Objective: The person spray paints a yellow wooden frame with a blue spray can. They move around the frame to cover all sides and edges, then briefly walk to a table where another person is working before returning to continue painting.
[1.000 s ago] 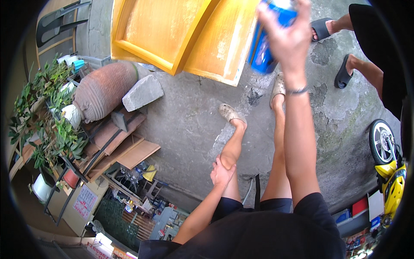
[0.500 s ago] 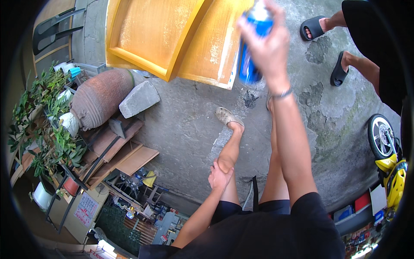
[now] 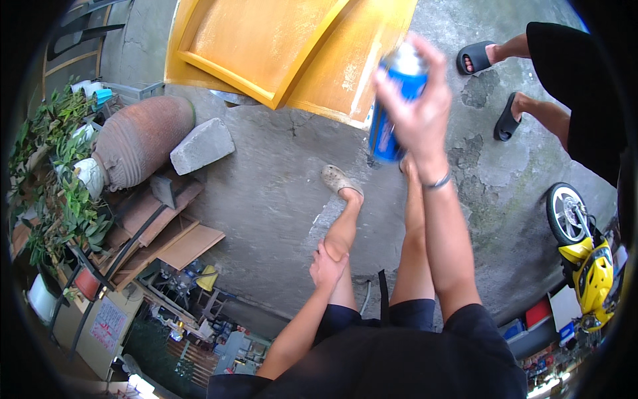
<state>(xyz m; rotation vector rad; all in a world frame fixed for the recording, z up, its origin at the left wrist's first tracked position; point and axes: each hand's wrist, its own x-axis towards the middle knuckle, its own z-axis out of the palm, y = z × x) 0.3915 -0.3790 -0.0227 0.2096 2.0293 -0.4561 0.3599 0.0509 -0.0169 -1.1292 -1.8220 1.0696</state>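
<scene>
My right hand (image 3: 423,116) is wrapped round a blue spray can (image 3: 387,126) with a silver top, held out at arm's length; the hand is slightly blurred. Past the can lies a yellow-painted wooden panel (image 3: 359,63), with a framed yellow wooden piece (image 3: 259,40) resting over it. The panel's near corner shows worn, pale patches. Down by my left leg, my left hand (image 3: 327,265) grips my bent left knee (image 3: 337,247). A beige clog (image 3: 341,179) is on my left foot.
At right, another person's feet wear dark sandals (image 3: 474,58). A yellow motorbike (image 3: 593,276) stands farther right. On the left are a large clay jar (image 3: 143,139), a concrete block (image 3: 203,146), leafy plants (image 3: 76,199) and stacked boards (image 3: 189,246). Grey concrete floor (image 3: 266,186) has peeling patches.
My right hand has drawn the spray can back toward me, away from the yellow panel. My left hand stays on the knee. The whole view has shifted slightly.
</scene>
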